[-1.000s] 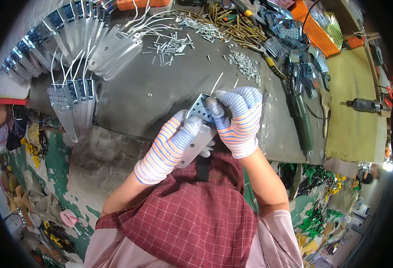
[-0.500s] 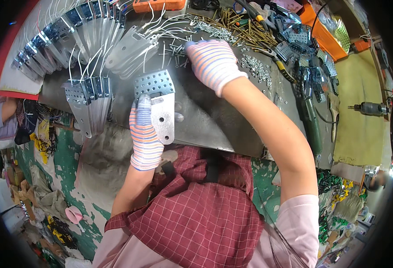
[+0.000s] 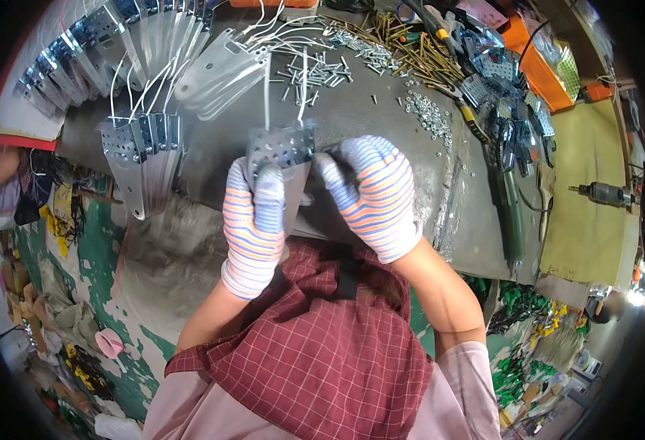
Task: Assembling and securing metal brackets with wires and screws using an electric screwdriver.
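Both hands wear striped knit gloves. My left hand (image 3: 255, 224) grips a perforated grey metal bracket (image 3: 280, 150) from below, holding it upright over the near edge of the grey workbench (image 3: 381, 103). Two white wire legs (image 3: 286, 84) stick up from the bracket's top. My right hand (image 3: 372, 192) touches the bracket's right edge with pinched fingertips; whether something small sits between them is hidden.
A row of finished brackets with white wires (image 3: 143, 143) stands at the left, more (image 3: 80, 44) fan out at the back left. Loose bolts (image 3: 315, 70), small nuts (image 3: 429, 114), brass screws (image 3: 410, 51), an orange bin (image 3: 542, 70) and a drill (image 3: 605, 194) lie right.
My right hand came back from the bolt pile at the rear to the bracket. My left hand lifted the bracket from flat on the bench to upright, now with white wires in it.
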{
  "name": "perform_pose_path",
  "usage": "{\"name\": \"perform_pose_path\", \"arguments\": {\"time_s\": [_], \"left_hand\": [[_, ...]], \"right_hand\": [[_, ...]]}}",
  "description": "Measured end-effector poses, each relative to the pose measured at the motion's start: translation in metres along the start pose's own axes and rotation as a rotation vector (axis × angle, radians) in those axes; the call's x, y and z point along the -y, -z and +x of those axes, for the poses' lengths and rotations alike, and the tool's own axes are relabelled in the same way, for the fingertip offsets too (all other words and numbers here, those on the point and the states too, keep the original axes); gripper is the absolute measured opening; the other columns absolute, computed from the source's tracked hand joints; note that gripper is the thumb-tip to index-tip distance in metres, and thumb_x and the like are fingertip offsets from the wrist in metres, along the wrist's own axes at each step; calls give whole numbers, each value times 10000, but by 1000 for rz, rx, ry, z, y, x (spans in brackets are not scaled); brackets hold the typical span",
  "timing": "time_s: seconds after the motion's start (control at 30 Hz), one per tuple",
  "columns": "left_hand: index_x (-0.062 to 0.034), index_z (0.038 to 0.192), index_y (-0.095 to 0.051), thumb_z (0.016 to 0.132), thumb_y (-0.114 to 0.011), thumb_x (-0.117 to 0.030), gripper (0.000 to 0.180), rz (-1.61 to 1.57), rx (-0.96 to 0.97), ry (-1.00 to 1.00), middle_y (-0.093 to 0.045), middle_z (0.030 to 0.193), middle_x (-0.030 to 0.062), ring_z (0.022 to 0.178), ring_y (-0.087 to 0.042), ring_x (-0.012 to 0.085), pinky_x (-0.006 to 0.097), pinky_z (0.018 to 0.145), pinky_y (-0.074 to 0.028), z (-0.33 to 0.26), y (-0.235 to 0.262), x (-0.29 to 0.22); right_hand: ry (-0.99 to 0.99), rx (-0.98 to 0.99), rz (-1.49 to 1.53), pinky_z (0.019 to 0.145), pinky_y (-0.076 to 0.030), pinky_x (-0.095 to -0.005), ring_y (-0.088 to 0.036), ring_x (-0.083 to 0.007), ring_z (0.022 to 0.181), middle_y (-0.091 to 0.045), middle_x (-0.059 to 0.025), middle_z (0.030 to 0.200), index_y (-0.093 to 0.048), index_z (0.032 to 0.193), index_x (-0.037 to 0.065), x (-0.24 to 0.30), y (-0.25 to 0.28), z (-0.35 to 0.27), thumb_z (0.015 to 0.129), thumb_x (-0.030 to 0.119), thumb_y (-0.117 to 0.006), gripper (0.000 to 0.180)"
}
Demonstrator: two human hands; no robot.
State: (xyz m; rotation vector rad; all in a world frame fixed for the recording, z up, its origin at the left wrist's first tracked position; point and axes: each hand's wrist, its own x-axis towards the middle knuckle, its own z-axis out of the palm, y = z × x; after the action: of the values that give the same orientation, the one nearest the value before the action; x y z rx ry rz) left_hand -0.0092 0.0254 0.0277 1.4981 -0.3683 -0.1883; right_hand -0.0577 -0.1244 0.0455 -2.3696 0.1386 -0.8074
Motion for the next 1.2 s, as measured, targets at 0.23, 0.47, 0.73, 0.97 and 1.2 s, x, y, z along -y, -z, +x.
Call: {"name": "perform_pose_path", "arguments": {"time_s": [0.23,0.47,0.73,0.97,1.2], "left_hand": [[-52,1100,-553,982,-500,-332,309,-445,-31,326,-657,906,93,705,-648,197,317,599,-547,3,10,13],[-50,1100,-570,971,-516,-356,337,-548,-52,363,-660,897,124,687,-661,237,357,555,-570,8,14,24],[-22,1090,-567,953,-539,-380,384,-625,-21,353,-660,875,151,649,-665,278,385,531,-576,11,15,26],[-15,1078,-563,951,-547,-364,372,-598,-29,333,-662,882,159,660,-673,285,397,526,-589,13,13,24],[-3,1097,-577,971,-544,-225,257,-226,34,186,-643,877,64,736,-586,121,257,654,-500,5,4,18]], "right_hand": [[-136,252,-197,704,-477,-435,-608,-351,791,-629,-160,800,-625,805,71,-19,-10,36,855,435,-623,367],[-68,213,-560,775,-496,-434,-608,-345,871,-630,-152,919,-672,966,94,-57,-39,49,794,351,-683,310],[-116,151,-432,795,-496,-432,-609,-339,895,-623,-167,948,-653,958,77,-54,-36,55,807,352,-670,315],[-156,177,-392,804,-480,-459,-591,-372,918,-624,-184,954,-629,973,59,-60,-35,59,851,319,-633,287],[146,95,33,735,-446,-416,-563,-329,772,-593,-136,831,-603,854,66,8,17,13,813,189,-637,134]]}}
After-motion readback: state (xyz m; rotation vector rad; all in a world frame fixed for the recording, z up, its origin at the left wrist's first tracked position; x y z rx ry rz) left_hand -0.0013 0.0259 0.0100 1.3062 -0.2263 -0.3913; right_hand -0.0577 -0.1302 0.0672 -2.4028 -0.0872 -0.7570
